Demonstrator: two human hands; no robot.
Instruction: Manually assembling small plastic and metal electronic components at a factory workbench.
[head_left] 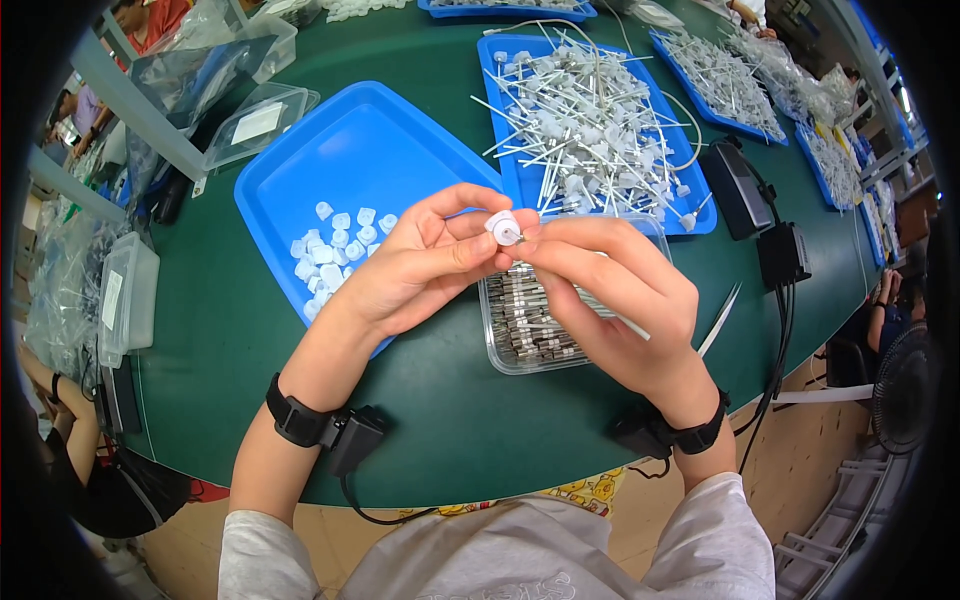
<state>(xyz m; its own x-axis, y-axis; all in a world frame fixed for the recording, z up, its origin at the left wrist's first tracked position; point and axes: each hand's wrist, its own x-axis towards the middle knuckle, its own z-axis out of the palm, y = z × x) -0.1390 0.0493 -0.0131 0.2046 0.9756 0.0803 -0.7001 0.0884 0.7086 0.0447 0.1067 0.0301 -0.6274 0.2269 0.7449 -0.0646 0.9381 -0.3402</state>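
At the far left a clear lidded box point(128, 297) lies on the green table point(230, 350). Right of it, a blue tray point(350, 150) holds loose white caps point(330, 255). Over the near middle, the left hand point(415, 265) pinches a small white cap point(502, 226) between thumb and fingers. The right hand point(610, 300) meets it, gripping a thin white tube point(620, 318) whose tip touches the cap. Beneath lies a clear tray of small metal parts point(525, 325). Farther right, another blue tray point(505, 75) carries assembled white tubes point(590, 125).
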